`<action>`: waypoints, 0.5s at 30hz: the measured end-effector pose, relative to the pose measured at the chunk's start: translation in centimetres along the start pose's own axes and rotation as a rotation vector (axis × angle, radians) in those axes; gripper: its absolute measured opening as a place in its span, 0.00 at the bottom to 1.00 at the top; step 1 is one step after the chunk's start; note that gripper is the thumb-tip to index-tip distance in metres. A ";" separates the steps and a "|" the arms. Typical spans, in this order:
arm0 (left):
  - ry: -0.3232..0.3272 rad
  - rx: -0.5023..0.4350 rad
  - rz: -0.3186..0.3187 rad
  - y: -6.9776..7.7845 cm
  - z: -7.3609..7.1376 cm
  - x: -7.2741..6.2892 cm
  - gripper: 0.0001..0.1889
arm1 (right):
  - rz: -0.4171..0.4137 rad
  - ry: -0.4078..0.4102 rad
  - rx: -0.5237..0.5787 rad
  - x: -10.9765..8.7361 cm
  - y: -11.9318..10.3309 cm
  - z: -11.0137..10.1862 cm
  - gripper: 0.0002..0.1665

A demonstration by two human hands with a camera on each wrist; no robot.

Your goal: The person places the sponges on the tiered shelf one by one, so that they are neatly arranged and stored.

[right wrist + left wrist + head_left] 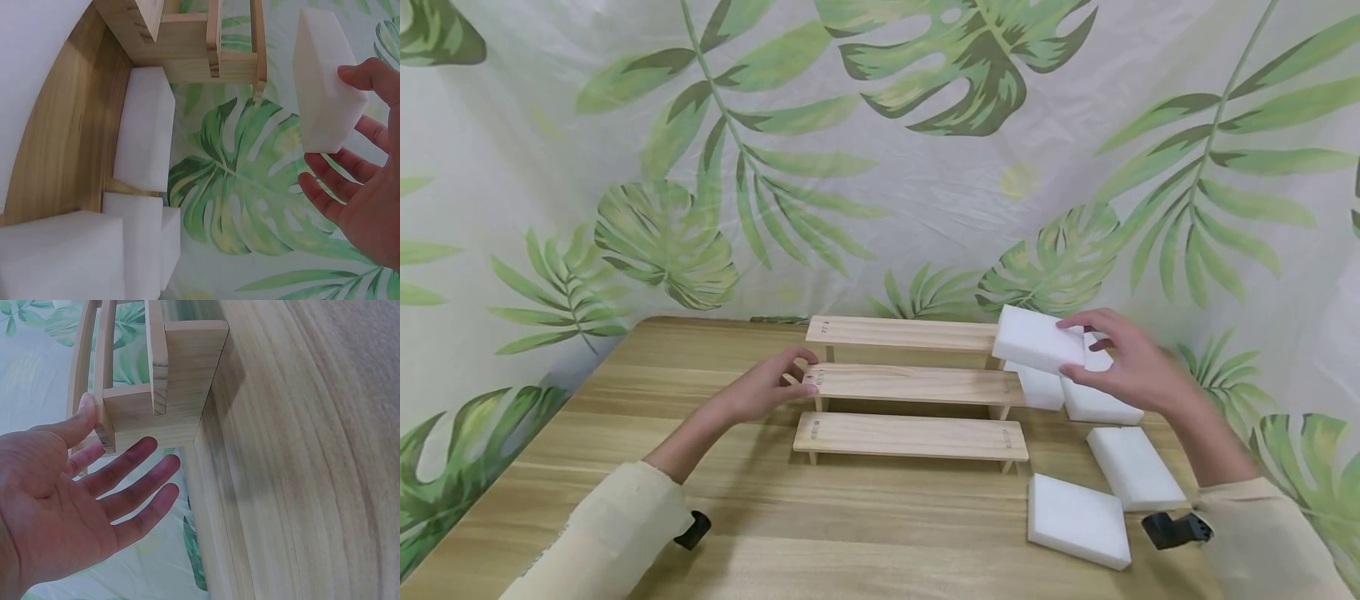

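A three-tier wooden display stand (917, 384) stands on the table. My left hand (765, 388) is at the left end of its middle board. In the left wrist view, the thumb and index finger of that hand (69, 500) pinch the board's end, while the other fingers are spread. My right hand (1138, 367) holds a white foam block (1036, 337) between thumb and fingers, raised beside the right end of the top board. The right wrist view has the same block (325, 81) in the air, apart from the table.
More white foam blocks lie to the stand's right: one by its side (1037, 387), another behind the right hand (1101, 402), a third farther right (1135, 468) and one in front (1077, 518). A leaf-patterned cloth (925, 192) hangs behind the wooden table (850, 533).
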State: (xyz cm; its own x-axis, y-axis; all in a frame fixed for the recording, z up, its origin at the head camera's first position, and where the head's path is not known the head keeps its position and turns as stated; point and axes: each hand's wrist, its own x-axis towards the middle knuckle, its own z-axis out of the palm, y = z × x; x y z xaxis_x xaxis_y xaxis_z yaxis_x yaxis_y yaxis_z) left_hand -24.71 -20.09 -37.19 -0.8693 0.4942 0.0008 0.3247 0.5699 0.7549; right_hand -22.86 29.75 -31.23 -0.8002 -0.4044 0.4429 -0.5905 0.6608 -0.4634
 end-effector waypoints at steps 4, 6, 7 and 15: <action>-0.004 -0.008 -0.005 0.1 -0.1 0.0 0.24 | -0.012 0.000 0.003 0.5 -0.3 0.5 0.28; -0.005 -0.010 -0.010 0.1 0.0 -0.1 0.24 | -0.003 -0.006 0.007 0.7 -0.6 0.8 0.28; -0.005 -0.009 -0.012 0.1 0.0 -0.1 0.24 | 0.006 -0.010 0.009 0.9 -0.7 0.9 0.28; -0.013 -0.038 0.013 0.2 0.0 0.0 0.24 | 0.047 -0.081 0.034 2.0 -1.4 2.0 0.28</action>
State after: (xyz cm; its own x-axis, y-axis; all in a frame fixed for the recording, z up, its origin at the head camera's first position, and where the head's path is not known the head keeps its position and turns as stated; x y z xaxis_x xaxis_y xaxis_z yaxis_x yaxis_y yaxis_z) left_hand -24.65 -19.98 -37.09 -0.8599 0.5104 0.0024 0.3217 0.5383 0.7790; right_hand -23.78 26.72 -31.27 -0.8321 -0.4241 0.3574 -0.5542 0.6592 -0.5083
